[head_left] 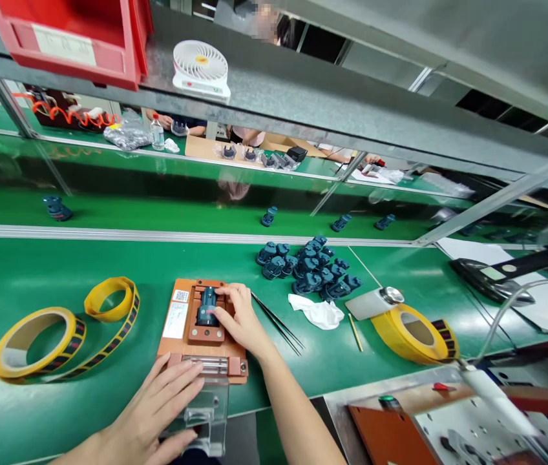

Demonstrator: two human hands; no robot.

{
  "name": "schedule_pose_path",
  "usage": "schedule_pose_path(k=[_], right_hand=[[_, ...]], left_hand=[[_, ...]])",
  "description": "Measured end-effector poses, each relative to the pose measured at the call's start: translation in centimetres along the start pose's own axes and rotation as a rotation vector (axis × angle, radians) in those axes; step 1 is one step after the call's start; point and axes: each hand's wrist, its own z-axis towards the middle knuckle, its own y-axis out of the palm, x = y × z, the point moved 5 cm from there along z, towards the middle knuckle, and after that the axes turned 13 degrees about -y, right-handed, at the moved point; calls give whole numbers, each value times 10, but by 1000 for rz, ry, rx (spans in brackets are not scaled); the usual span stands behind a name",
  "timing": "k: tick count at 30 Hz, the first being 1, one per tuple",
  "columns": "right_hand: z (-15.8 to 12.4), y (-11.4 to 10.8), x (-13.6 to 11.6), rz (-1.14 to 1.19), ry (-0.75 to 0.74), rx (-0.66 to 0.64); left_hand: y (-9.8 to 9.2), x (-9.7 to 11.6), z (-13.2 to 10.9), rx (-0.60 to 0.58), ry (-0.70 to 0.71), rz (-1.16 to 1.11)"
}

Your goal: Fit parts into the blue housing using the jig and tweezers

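Observation:
An orange-brown fixture (167, 345) lies on the green table, with a dark blue plastic part (208, 306) seated in its recess. My right hand (241, 316) touches the right side of that part with thumb and index finger, the thumb near its red marking. Spread over the front of the fixture, my left hand (158, 403) rests on the clear hinged cover (213, 403), which is swung open toward me. Its fingers lie flat and apart. Black tweezers (278, 323) are on the table just right of the fixture.
Yellow label rolls (36, 342) lie at left and another (412, 332) at right. Several blue parts (307, 265), a white cloth (320, 312) and a metal-capped bottle (375, 302) sit right of centre. A metal shelf (303, 110) crosses above; machinery (477, 413) stands at the lower right.

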Motion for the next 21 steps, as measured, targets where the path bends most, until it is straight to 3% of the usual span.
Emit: schedule_pose_path(k=[3, 5, 8, 11, 13, 15, 18, 21], right_hand=[[6, 4, -10, -201, 59, -59], [8, 8, -14, -298, 75, -101], [12, 4, -25, -340, 47, -35], [14, -14, -49, -322, -52, 89], [14, -29, -70, -285, -128, 147], [12, -43, -85, -218, -155, 221], [12, -51, -90, 14, -68, 317], [16, -34, -78, 343, 113, 251]], left_hand=[[-10, -8, 10, 128, 1, -84], [-21, -21, 32, 255, -53, -159], [-39, -50, 87, 363, -324, -391], [-44, -68, 141, 189, -636, -818], [-46, -61, 165, -28, -680, -1054], [-52, -50, 177, -139, -654, -1204], [-60, -42, 178, -83, -656, -1362], [-62, -39, 174, -6, -652, -1418]])
